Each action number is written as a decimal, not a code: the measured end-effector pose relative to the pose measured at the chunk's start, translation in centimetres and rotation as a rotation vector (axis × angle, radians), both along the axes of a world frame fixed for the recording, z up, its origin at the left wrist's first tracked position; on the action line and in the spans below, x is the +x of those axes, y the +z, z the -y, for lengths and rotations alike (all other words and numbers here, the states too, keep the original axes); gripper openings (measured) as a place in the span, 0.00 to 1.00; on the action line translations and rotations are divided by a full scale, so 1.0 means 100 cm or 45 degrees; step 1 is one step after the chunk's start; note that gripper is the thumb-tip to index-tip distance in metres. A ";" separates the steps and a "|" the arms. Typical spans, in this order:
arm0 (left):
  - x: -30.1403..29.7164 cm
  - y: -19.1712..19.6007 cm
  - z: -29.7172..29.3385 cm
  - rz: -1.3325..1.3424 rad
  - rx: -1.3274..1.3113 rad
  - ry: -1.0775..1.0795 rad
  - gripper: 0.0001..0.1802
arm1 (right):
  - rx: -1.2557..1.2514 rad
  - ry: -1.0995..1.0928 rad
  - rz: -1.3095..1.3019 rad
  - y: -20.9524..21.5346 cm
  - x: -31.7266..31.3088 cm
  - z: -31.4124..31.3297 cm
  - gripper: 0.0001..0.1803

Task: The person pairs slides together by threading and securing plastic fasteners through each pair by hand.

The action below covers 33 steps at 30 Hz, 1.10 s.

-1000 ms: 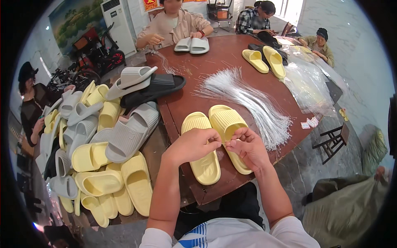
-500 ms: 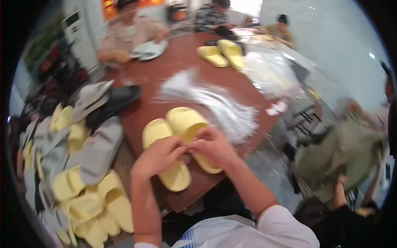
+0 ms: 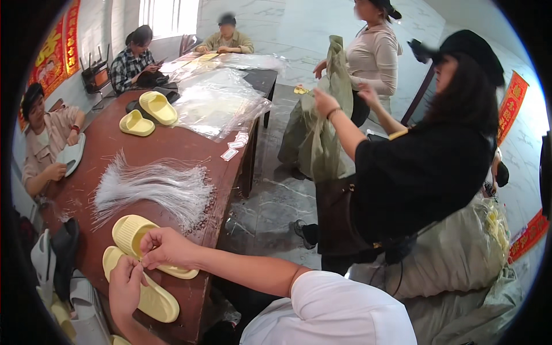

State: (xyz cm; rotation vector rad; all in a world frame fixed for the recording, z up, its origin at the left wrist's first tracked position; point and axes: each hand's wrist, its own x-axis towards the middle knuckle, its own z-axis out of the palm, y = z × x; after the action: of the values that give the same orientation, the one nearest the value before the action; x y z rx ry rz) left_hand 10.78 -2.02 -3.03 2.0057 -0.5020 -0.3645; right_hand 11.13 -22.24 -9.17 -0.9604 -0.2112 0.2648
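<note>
A pair of pale yellow slippers lies side by side near the table's front edge. Over the left slipper [image 3: 158,303] is my left hand [image 3: 124,283], its fingers pinched together. My right hand [image 3: 168,248] reaches across the right slipper [image 3: 127,229], thumb and fingertips closed in a pinch. The fingertips of both hands meet above the gap between the slippers. Whatever they hold there is too small to make out. Just beyond the slippers, a loose bundle of thin clear-white plastic strands [image 3: 154,188] spreads over the red-brown table [image 3: 86,198].
Another yellow pair [image 3: 158,108] stands farther back beside clear plastic bags [image 3: 218,100]. Small white tags [image 3: 230,154] lie at the right edge. Grey slippers [image 3: 87,307] are piled at left. A person in black [image 3: 420,155] handles a green sack [image 3: 330,126]; others sit around the table.
The view has swung right, bringing the standing people and sacks into sight and pushing most of the slipper pile out. My hands stay pinched together over the yellow pair.
</note>
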 end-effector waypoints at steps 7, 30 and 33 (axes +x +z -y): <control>0.001 0.005 -0.017 0.190 0.119 0.061 0.03 | -0.140 0.047 0.091 0.019 -0.005 -0.013 0.09; -0.015 0.050 -0.007 0.387 0.443 0.340 0.13 | -0.691 -0.157 0.253 0.031 -0.017 0.010 0.09; -0.026 0.063 -0.028 0.401 0.399 0.588 0.18 | -0.728 -0.220 0.355 0.020 -0.020 -0.003 0.09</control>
State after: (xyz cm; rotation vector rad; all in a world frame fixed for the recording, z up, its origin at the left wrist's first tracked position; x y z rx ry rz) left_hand 8.17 0.73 3.29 2.4216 -0.1622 0.1727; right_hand 9.13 -21.93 -7.16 -1.5760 -0.3139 0.0251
